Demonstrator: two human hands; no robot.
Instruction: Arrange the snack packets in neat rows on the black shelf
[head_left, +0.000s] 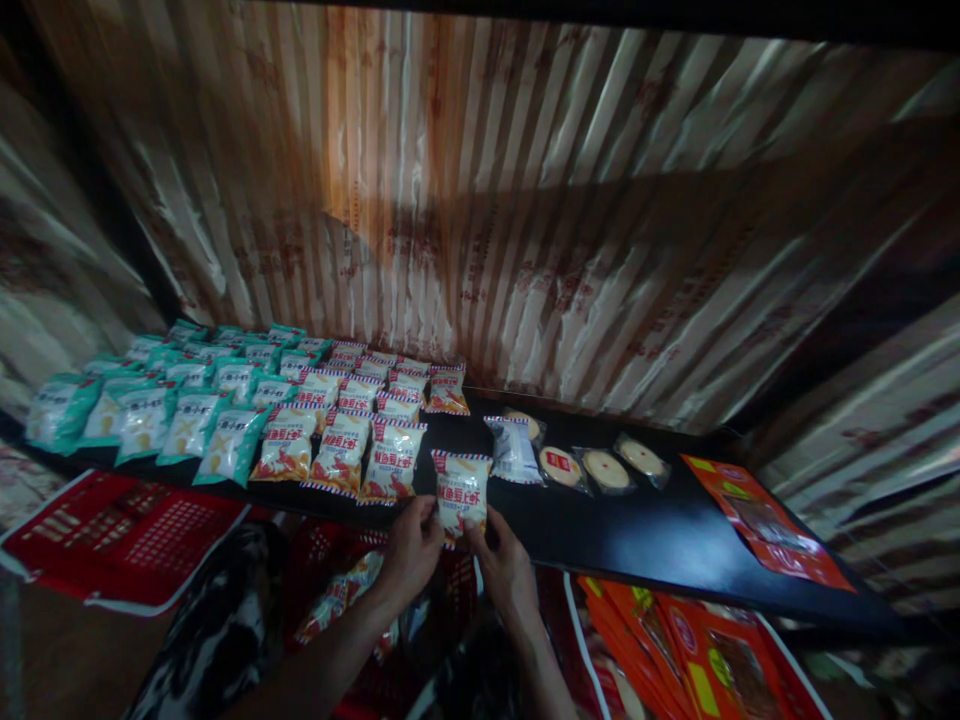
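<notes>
above a red basket (306, 548), your left hand (412, 545) and right hand (502, 568) grasp a white snack bag (461, 490) at the front edge of a shiny black shelf (592, 525); teal bags (189, 425) crowd its left end, before a dim, ridged wall (525, 200) tinged orange.

Curled left hand (409, 548) near right hand (504, 568)
</notes>
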